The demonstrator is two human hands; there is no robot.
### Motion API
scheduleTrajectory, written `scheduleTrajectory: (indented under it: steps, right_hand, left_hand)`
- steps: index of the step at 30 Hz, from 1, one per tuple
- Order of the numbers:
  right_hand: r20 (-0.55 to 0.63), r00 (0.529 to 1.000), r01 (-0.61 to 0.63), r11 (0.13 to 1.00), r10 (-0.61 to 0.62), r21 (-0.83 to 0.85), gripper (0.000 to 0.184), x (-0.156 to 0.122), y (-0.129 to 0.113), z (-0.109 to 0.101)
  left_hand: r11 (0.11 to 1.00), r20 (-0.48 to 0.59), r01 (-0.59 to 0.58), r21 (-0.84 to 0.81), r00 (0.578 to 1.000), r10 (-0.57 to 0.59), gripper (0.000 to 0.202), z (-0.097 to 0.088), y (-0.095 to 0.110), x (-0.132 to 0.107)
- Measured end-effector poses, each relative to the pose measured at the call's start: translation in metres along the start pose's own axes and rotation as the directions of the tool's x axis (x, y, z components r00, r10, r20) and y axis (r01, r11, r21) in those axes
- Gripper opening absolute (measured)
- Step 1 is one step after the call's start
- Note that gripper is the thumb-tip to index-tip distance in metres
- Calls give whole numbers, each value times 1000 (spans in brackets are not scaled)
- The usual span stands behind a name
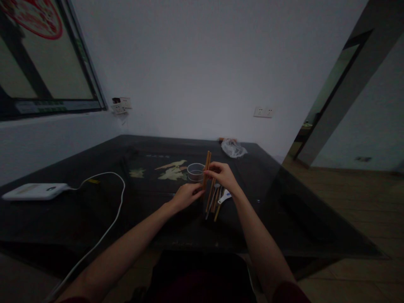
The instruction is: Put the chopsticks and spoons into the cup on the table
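A pair of wooden chopsticks (208, 159) stands nearly upright between my hands, tilted slightly. My right hand (220, 173) pinches them near the upper part. Lower down, my left hand (188, 196) has its fingertips closed at the chopsticks' lower end. Just behind them sits a clear round plastic container (195, 169). Below my right hand lie several more chopsticks (216, 212), a metal spoon (212, 201) and a white spoon with a blue mark (225, 196), partly hidden by my wrist.
The dark table (265, 227) carries a white power bank (36, 192) with a white cable (122, 195) at the left. A crumpled clear plastic bag (232, 148) lies at the back edge by the wall. Sockets (263, 112) are on the wall.
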State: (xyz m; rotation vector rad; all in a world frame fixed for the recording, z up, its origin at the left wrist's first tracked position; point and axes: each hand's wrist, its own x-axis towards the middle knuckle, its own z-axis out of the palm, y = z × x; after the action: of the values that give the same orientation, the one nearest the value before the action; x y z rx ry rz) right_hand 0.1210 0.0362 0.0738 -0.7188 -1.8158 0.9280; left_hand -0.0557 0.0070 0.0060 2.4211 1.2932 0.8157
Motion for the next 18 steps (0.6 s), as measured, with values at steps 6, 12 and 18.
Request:
scheduleTrajectory:
  steps: [6, 12, 18]
  right_hand:
    - [-21, 1000, 6, 1000, -6, -31, 29, 0, 3, 0]
    - [-11, 1000, -3, 1000, 3, -31, 32, 0, 3, -1]
    - [-23, 1000, -2, 999, 1, -36, 32, 0, 3, -1]
  left_hand:
    - [999, -49, -16, 50, 999, 19, 22, -4, 0, -3]
    - [999, -501, -45, -29, 865, 25, 19, -21, -1, -2]
    - [954, -585, 0, -299, 790, -184, 65, -5, -30, 11]
